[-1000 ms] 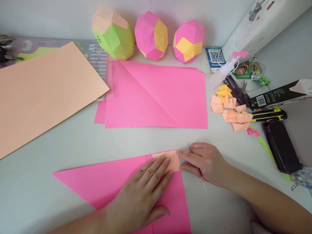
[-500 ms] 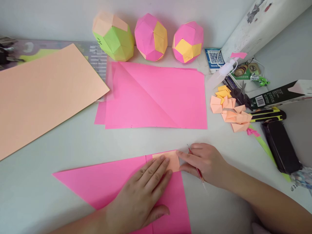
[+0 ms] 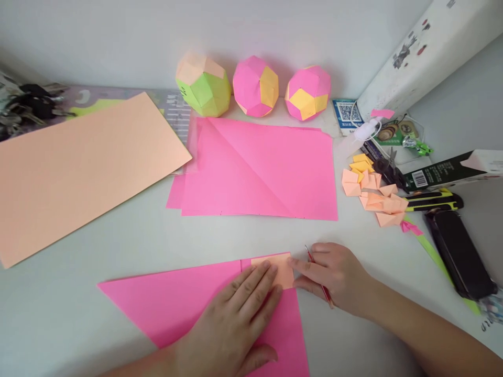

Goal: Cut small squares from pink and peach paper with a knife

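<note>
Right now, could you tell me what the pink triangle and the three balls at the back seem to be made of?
Pink triangle: thin matte coloured paper, lying flat with a sharp crease, pressed by the left hand. Balls: probably the same folded paper, judging by flat matte facets with crisp edges.

back wall: green-and-peach paper ball (image 3: 203,84), two pink-and-orange paper balls (image 3: 255,86) (image 3: 308,92) in a row | left: large peach sheet (image 3: 78,167), keys (image 3: 27,104) behind it | centre: stacked pink sheets (image 3: 259,170), creased diagonally | right: folded peach pieces (image 3: 373,193), yellow-black utility knife (image 3: 432,200), dark box (image 3: 448,172), black phone (image 3: 459,254), QR card (image 3: 346,111) | all on pale surface (image 3: 58,314)
</note>
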The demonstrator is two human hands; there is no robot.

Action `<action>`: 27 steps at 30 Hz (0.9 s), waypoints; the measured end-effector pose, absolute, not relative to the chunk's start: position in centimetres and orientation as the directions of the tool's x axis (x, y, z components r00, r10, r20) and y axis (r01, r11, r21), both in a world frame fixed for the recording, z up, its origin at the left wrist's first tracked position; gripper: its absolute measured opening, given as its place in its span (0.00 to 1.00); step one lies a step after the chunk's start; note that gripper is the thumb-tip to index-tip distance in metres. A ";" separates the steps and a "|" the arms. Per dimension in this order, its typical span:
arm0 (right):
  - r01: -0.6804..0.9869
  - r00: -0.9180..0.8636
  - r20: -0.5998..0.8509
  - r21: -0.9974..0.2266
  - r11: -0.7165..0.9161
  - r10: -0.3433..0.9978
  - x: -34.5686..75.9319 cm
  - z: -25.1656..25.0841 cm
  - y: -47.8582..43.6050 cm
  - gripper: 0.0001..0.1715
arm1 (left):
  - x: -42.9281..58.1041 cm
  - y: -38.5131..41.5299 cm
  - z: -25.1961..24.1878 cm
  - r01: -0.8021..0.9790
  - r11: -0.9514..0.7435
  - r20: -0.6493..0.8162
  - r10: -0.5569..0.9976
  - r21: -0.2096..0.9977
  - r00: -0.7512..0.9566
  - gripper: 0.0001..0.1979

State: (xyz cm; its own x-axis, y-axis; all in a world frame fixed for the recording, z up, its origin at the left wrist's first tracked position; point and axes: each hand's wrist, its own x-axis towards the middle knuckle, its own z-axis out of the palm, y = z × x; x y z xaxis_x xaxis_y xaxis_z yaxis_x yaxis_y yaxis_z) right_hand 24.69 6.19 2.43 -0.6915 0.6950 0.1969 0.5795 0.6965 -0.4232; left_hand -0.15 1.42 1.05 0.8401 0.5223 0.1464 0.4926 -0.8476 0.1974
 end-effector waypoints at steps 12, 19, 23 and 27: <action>0.580 -0.675 0.231 -0.422 0.697 0.701 24.6 2.6 6.0 0.10 | 0.6 0.4 1.4 0.642 -0.764 0.197 0.641 0.069 0.742 0.28; 0.557 -0.695 0.194 -0.463 0.689 0.692 24.6 2.8 6.4 0.13 | 0.8 0.4 2.2 0.637 -0.770 0.117 0.636 0.036 0.763 0.35; 0.532 -0.702 0.149 -0.539 0.653 0.696 25.1 3.1 6.9 0.16 | 0.8 0.2 2.0 0.646 -0.762 0.090 0.647 0.042 0.757 0.40; 0.509 -0.614 0.044 -0.740 0.438 0.788 24.9 4.5 7.0 0.15 | 0.9 -0.1 1.4 0.650 -0.759 0.146 0.648 0.038 0.747 0.40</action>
